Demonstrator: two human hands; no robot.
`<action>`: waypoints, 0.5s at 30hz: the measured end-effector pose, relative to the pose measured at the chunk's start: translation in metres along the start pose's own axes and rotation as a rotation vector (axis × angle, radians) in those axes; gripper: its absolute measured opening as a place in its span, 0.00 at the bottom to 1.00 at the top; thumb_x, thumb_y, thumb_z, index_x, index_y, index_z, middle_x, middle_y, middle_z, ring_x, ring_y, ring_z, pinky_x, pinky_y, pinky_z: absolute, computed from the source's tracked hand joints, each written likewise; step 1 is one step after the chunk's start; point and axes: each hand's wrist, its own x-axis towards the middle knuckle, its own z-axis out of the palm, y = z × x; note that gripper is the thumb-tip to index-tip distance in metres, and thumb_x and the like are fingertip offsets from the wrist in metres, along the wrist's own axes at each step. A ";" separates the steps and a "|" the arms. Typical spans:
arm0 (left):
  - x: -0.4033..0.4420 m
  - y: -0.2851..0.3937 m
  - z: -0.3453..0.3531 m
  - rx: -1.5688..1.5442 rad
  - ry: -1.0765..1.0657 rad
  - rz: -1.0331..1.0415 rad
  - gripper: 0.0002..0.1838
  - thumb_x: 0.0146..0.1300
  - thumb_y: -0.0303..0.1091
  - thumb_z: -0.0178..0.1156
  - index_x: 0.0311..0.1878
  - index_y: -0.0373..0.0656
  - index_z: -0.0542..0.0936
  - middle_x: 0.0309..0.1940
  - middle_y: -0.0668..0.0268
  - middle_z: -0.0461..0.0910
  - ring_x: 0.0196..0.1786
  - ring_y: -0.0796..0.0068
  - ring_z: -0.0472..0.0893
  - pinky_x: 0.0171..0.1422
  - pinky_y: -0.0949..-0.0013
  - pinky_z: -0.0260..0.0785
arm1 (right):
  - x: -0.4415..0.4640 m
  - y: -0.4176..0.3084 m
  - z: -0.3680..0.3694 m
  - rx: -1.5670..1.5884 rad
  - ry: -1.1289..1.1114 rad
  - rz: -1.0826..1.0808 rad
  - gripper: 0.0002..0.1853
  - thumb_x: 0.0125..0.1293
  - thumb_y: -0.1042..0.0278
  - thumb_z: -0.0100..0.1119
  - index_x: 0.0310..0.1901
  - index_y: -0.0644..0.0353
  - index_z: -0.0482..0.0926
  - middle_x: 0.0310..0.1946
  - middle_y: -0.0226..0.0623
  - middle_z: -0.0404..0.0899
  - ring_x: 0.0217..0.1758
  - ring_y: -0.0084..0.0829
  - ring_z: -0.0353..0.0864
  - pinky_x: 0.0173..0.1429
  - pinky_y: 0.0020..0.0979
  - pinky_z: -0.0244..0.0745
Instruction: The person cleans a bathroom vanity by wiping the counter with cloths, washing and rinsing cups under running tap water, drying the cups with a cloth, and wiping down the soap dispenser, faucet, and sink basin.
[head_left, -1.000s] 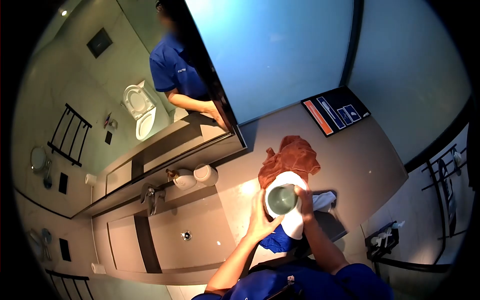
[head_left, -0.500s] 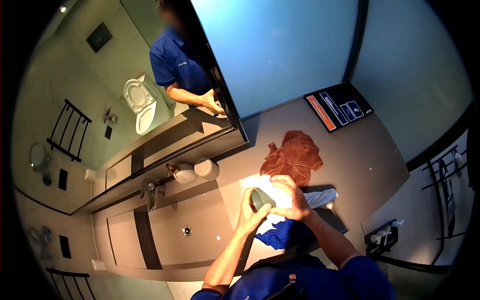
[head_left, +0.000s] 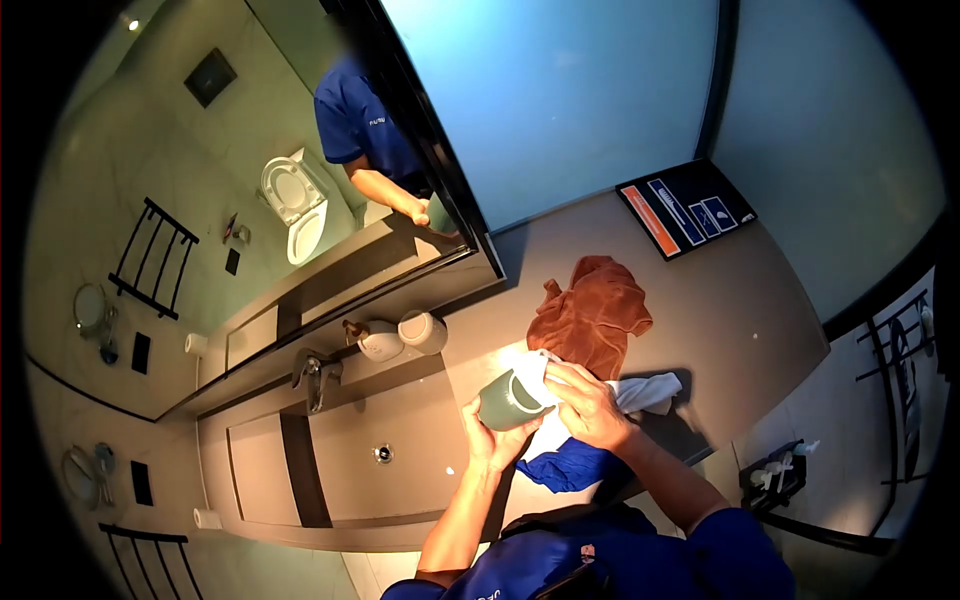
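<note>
Head view: our left hand [head_left: 488, 448] held the green cup [head_left: 508, 404] above the table [head_left: 715, 345], fingers curled round it; our right hand [head_left: 592, 408] pinched the white cloth [head_left: 534, 372] at its mouth. Cloth work looked underway, cup not set down; remainder we couldn't tell

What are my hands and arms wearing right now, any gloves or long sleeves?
Your left hand and right hand are ungloved, and no watch or bracelet shows. The forearms are uncovered below short, plain blue sleeves that match the blue shirt.
</note>
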 end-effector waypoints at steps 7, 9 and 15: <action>-0.005 -0.004 -0.011 -0.206 -0.122 -0.133 0.37 0.63 0.61 0.49 0.66 0.42 0.70 0.63 0.54 0.72 0.64 0.52 0.73 0.63 0.43 0.68 | -0.039 0.026 0.001 1.167 0.323 0.647 0.15 0.62 0.78 0.51 0.51 0.71 0.76 0.56 0.38 0.75 0.60 0.30 0.74 0.63 0.31 0.70; -0.004 0.008 -0.001 0.017 -0.057 -0.098 0.35 0.65 0.59 0.52 0.66 0.42 0.69 0.63 0.52 0.72 0.65 0.52 0.73 0.67 0.42 0.67 | -0.043 0.022 0.008 1.162 0.264 0.766 0.17 0.64 0.76 0.51 0.55 0.70 0.72 0.57 0.39 0.73 0.61 0.29 0.73 0.66 0.31 0.67; -0.001 -0.013 0.038 0.802 0.141 0.391 0.51 0.52 0.33 0.76 0.72 0.39 0.51 0.58 0.51 0.72 0.58 0.64 0.75 0.60 0.62 0.72 | -0.056 0.028 0.044 1.182 0.393 0.616 0.25 0.63 0.74 0.57 0.62 0.66 0.66 0.59 0.41 0.69 0.66 0.31 0.68 0.70 0.32 0.61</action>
